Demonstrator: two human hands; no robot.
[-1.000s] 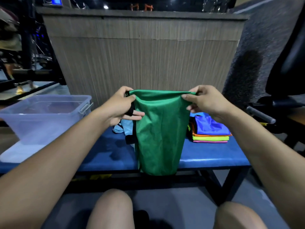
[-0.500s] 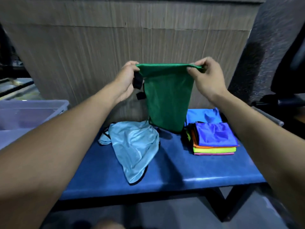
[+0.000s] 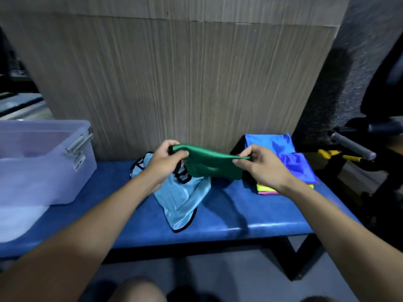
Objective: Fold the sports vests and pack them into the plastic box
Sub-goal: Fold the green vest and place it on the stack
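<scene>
Item: green vest [image 3: 209,165], partly folded, held above the blue bench [image 3: 250,214], over its rear middle, long axis running left to right between the two hands and sagging slightly at its centre. Left hand [image 3: 166,159]: fingers curled round the vest's left end, where black trim loops hang below. Right hand [image 3: 265,165]: thumb and fingers pinching the right end. Both hands sit at about the same height above the bench; neither is free. Light blue vest [image 3: 183,197]: unfolded, crumpled on the bench directly beneath the green one, toward the near edge. Folded stack [image 3: 292,168]: blue on top, orange, yellow and pink edges showing below, on the bench's right end, just beside the right hand. Plastic box [image 3: 43,162]: lid off, on the bench's left end, well apart from both hands; contents not discernible. Judgement: the folded stack lies nearest the right hand, so setting the green vest down there would call for a short rightward carry, while the box lies on the left hand's side.
</scene>
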